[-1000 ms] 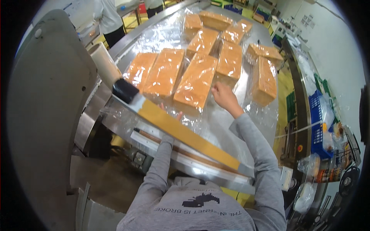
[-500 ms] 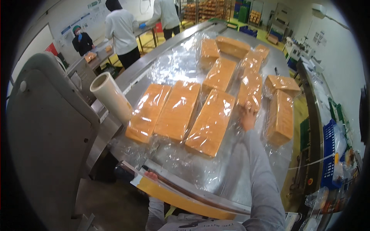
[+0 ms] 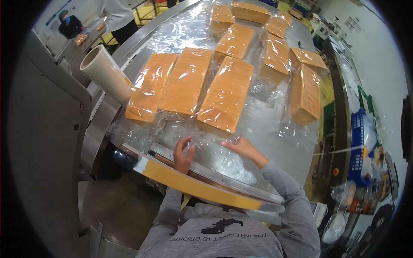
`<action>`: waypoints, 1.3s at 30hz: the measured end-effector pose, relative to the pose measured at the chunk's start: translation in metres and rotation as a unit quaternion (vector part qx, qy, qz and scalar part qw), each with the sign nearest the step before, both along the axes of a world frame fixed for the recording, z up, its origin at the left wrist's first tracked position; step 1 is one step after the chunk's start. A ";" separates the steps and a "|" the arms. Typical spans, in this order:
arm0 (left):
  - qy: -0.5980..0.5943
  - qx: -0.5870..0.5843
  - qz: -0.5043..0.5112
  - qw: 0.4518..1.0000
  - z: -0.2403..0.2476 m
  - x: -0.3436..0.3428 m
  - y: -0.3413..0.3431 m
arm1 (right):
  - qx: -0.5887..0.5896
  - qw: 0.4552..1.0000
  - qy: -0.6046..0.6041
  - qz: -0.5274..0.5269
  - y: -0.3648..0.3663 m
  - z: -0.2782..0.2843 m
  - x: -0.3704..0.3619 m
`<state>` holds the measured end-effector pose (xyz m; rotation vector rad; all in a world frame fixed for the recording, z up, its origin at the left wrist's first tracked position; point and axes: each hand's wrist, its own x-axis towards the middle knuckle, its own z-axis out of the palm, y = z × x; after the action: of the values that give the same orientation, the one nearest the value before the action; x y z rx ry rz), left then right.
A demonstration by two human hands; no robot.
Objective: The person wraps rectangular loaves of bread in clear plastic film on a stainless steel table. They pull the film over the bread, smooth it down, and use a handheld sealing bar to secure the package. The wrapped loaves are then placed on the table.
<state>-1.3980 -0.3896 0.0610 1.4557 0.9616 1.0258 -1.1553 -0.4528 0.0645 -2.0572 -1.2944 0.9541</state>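
Note:
Several long orange-brown bread loaves in clear plastic lie on a metal table. At the near end of the closest loaf (image 3: 226, 94), loose clear film (image 3: 206, 144) spreads toward me. My left hand (image 3: 184, 155) is raised above the table's near edge, fingers curved and apart from the thumb. To its right, my right hand (image 3: 244, 148) is at the film beside that loaf's end, thumb stretched out to the left. Its other fingers are partly hidden. Between me and the loaves runs a long bar with a yellow face (image 3: 193, 182).
A film roll (image 3: 105, 73) leans at the left beside a large grey machine housing (image 3: 43, 129). Two wrapped loaves (image 3: 304, 94) lie along the right side. A blue crate (image 3: 358, 146) stands beyond the table. Other people (image 3: 115, 17) are at the far left.
My right hand has drawn back from a farther loaf to the near end of the closest one. My left hand has risen from behind the yellow bar. The view has tilted down.

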 end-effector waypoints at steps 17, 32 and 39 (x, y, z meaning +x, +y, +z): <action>0.334 0.278 -0.022 0.900 -0.015 0.067 -0.050 | -0.020 0.971 -0.150 0.187 -0.132 0.012 0.043; 0.153 -0.105 -0.334 0.924 -0.028 -0.007 -0.077 | 0.313 0.928 -0.203 0.004 -0.204 0.117 -0.157; 0.043 -0.265 -0.221 0.938 -0.017 -0.071 -0.108 | 0.110 0.906 -0.336 -0.233 -0.275 0.023 -0.155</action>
<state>-1.4688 -0.4971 0.0441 1.1843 0.8337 0.3363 -1.3101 -0.7278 0.0876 -2.4318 -1.0486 -0.1372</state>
